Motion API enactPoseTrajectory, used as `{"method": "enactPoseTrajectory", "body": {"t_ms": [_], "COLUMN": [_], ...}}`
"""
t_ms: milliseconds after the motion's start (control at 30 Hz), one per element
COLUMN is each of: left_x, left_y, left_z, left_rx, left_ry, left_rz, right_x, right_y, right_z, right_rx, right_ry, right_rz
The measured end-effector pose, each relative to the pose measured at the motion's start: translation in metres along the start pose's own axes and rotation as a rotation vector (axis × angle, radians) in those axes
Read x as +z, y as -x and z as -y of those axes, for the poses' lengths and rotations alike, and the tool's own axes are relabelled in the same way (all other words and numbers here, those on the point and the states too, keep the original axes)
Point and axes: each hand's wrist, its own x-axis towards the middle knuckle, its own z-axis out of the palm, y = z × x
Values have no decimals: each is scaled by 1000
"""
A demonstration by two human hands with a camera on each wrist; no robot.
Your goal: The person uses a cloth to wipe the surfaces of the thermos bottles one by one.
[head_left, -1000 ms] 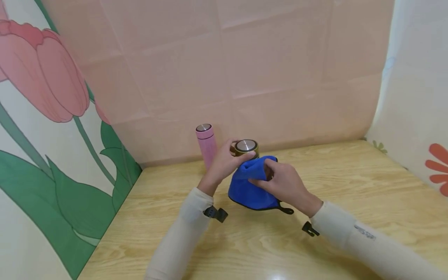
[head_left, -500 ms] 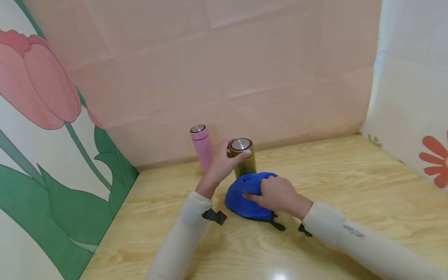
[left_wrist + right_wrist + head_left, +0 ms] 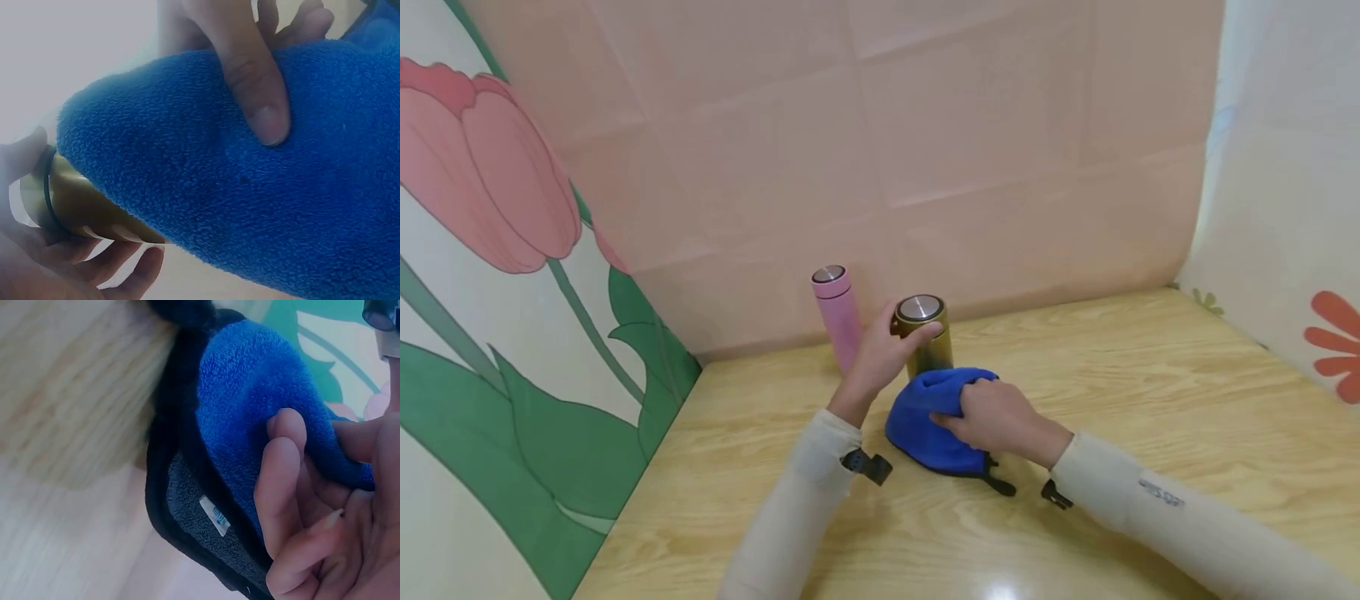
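A gold thermos with a silver-topped lid stands upright on the wooden table. My left hand grips it near the lid, thumb across the front. My right hand holds a bunched blue plush cloth with black edging and a black loop, pinched between thumb and fingers. The cloth is in front of the thermos and hides its lower part. In the left wrist view, the right thumb presses on the fuzzy blue side. A grey inner face with a small white label shows in the right wrist view.
A pink thermos stands upright behind the left hand, to the left of the gold one. The wooden table meets a pink back sheet. A panel with a painted tulip borders the left side.
My right hand has drawn the cloth down and toward me, uncovering more of the gold thermos, and then stayed there. My left hand keeps its grip near the lid.
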Motion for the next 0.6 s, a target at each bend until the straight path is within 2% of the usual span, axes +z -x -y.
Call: {"method": "enactPoseTrajectory", "body": {"t_ms": [133,233,333,500,600], "left_x": [2,4,4,1,-3], "left_y": [0,0,-2,-5,-4], "left_z": [0,0,-1,0,2], "left_rx": [2,-4,-9,-15,-32], "left_ry": [5,18,20,50,83], "left_rz": [-1,3,12,36,46], "right_x": [-4,-10,-21,-42,-48], "right_y": [1,1,-3,-17,-25], "right_z": [0,0,1,11,20], "right_rx": [-6,-7,8,67,82], "right_ry": [-19,-8,27,106,123], "right_rz": [-24,-2,96,321,404]}}
